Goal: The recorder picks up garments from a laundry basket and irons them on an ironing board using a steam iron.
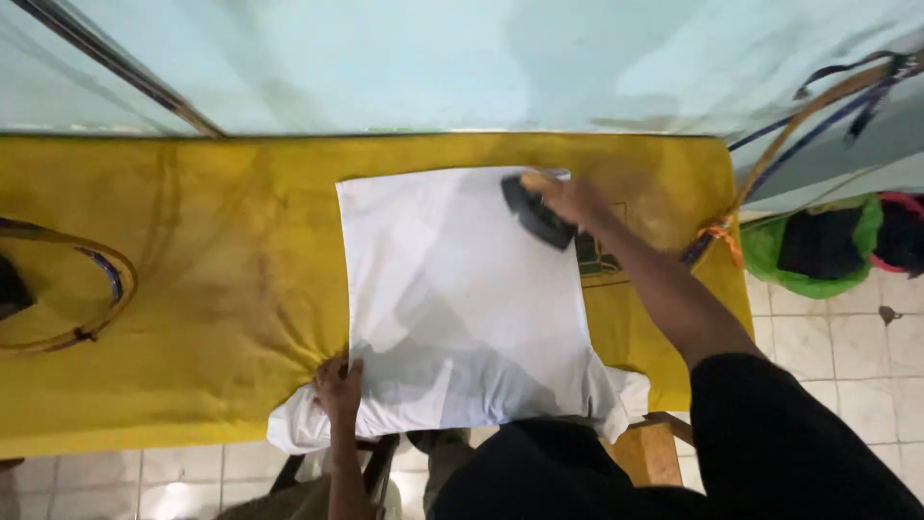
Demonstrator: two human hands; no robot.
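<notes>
White shirt (462,299) was laid out flat across the middle of the table (192,260), which was padded with a yellow cloth, and its bottom part spilled over the near edge, bunching up a bit at both near corners of the fabric. Right hand (568,200) was closed around the handle of a dark iron (535,214), sitting on the shirt's far right corner, close to the table's far edge. Seemed like the soleplate was flat on the fabric there, which makes sense since that corner looked smooth already. Left hand (337,390) was down at the near edge of the table, fingers spread and pressing on the shirt's near left part rather than gripping anything; my guess is it was pinning the cloth so it wouldn't slide or wrinkle while the iron pushed away from it. A cord (770,144) ran off from the table's far right corner up toward the wall, kept clear of the shirt. Over by the left edge of the table, a loop of cable (106,279) lay on the yellow cloth, well apart from the shirt. On the tiled floor past the right edge sat a green basket (770,255) with dark clothes in it.
</notes>
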